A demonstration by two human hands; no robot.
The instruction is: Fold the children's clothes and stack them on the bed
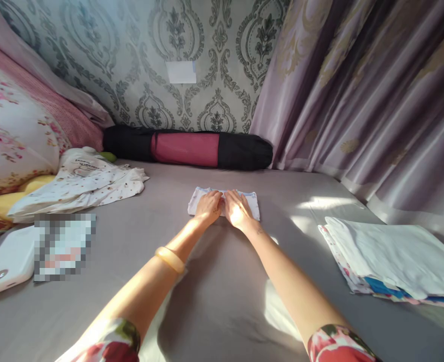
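Observation:
A small folded white cloth (192,202) with a pale bluish edge and faint print lies flat on the grey bed sheet. My left hand (208,205) rests palm down on its middle, fingers lying over the fabric and slightly bent. Close beside it, my right hand (239,207) presses on the same cloth with fingers stretched forward. The two hands nearly meet at the fingertips. Both ends of the cloth stick out past them, while its centre is partly hidden. A pale yellow bangle (170,259) circles my left forearm.
To the right lies a stack of folded clothes (398,251). On the left are a spotted white garment (101,183), a floral pillow (10,125), a white device (10,261) and a blurred-out item (65,246). A black-and-red rolled bag (186,149) lies along the wall, near purple curtains (320,90).

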